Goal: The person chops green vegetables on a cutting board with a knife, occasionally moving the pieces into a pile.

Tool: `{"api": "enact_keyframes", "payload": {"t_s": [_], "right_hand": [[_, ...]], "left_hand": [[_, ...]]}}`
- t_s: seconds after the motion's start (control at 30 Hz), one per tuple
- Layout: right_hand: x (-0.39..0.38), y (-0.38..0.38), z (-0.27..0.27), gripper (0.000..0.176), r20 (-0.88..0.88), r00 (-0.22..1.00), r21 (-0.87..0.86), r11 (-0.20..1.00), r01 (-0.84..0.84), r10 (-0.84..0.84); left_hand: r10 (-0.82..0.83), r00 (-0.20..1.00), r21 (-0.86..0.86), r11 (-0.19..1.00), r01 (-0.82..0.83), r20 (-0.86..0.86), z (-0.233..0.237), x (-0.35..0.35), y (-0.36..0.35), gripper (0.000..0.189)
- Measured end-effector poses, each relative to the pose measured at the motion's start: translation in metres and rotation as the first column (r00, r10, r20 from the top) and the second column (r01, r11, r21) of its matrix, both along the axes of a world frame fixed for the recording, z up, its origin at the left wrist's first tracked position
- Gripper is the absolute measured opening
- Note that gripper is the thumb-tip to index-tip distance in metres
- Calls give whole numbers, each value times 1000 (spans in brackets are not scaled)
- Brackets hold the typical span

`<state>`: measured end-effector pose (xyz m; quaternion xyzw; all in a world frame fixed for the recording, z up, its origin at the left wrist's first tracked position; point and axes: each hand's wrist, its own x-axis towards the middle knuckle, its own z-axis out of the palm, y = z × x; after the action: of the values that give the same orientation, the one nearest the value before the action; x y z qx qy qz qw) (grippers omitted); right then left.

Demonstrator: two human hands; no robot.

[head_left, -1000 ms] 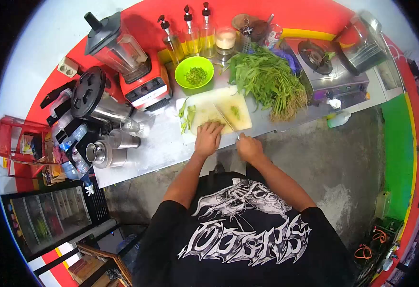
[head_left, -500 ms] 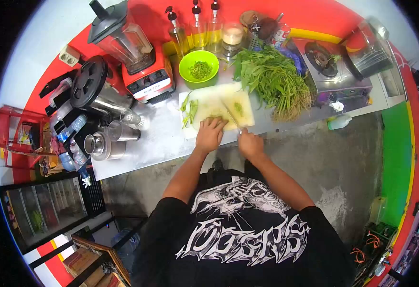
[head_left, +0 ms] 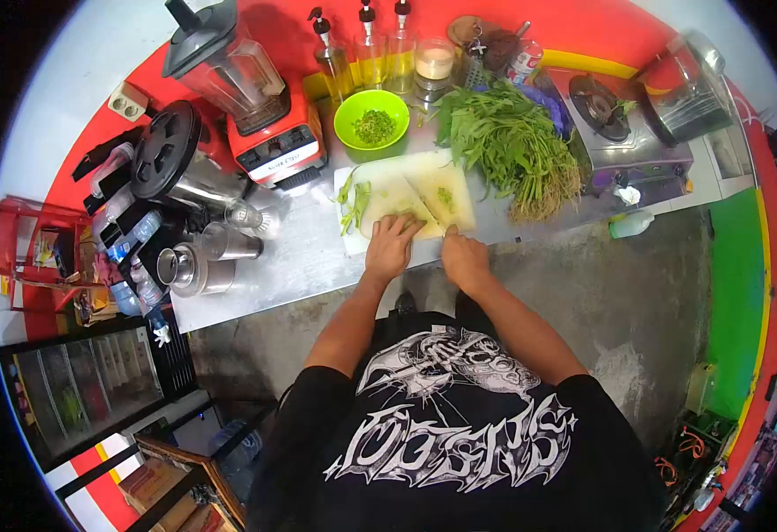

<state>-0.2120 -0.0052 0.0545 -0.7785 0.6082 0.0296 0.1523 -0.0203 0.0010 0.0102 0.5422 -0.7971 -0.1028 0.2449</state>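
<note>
On the white cutting board (head_left: 374, 238), near its front edge, rests my left hand (head_left: 391, 244), its fingers pressed together over something too small to make out. My right hand (head_left: 465, 259) is closed round the handle of a knife (head_left: 424, 203), whose blade points away from me across the board. Beyond the blade lies a small heap of chopped greens (head_left: 445, 196). Cut leafy stalks (head_left: 355, 206) lie at the board's left side. Behind the board is a green bowl (head_left: 395, 105) with chopped greens inside. A large bunch of leafy greens (head_left: 512, 146) lies right of the board.
A red blender (head_left: 277, 152) stands left of the bowl, with metal containers (head_left: 200, 269) nearer me. Pump bottles (head_left: 370, 62) line the back wall. To the right are a gas stove (head_left: 623, 164) and a large pot (head_left: 685, 97).
The knife blade has shifted slightly to the left and lies closer to my left fingertips. Both hands remain in nearly the same places.
</note>
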Motion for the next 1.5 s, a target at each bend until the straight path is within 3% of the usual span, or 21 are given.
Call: {"api": "enact_keyframes", "payload": {"t_s": [0.07, 0.13, 0.37, 0.57, 0.7, 1.03, 1.1, 1.23, 1.3, 1.43, 1.5], "right_hand": [[2, 5, -2, 26, 1, 1000, 42, 999, -23, 23], [7, 10, -13, 16, 31, 993, 31, 993, 112, -113], [-1, -1, 3, 24, 18, 1000, 66, 998, -25, 24], [9, 9, -21, 20, 10, 993, 93, 989, 118, -120], [8, 1, 8, 21, 33, 999, 80, 997, 11, -14], [16, 2, 6, 26, 26, 991, 163, 978, 127, -133], [12, 1, 17, 26, 15, 1000, 91, 996, 9, -10], [17, 7, 14, 22, 3, 1000, 90, 996, 15, -15], [20, 9, -1, 20, 16, 994, 84, 991, 105, -107], [17, 2, -1, 20, 59, 993, 31, 995, 97, -98], [14, 0, 10, 21, 42, 999, 43, 999, 11, -13]], "left_hand": [[2, 1000, 0, 1000, -2, -3, 0, 0, 1, 49], [15, 1000, -6, 1000, -15, 23, -2, -1, 0, 49], [10, 999, -9, 1000, -11, -44, 0, -1, 3, 51], [50, 999, -22, 998, -50, -3, -6, -1, 1, 56], [53, 998, -30, 998, -54, -19, -4, -1, 3, 56], [47, 998, -32, 998, -48, -37, -5, 0, 3, 53], [43, 998, -41, 998, -44, -36, -5, -1, 2, 52], [47, 997, -60, 997, -51, -66, -5, -1, 1, 51], [48, 996, -71, 996, -53, -71, -2, -1, 2, 50], [71, 997, -45, 996, -72, -44, 0, -1, 4, 46], [68, 995, -34, 997, -71, -74, 0, -1, 3, 46]]}}
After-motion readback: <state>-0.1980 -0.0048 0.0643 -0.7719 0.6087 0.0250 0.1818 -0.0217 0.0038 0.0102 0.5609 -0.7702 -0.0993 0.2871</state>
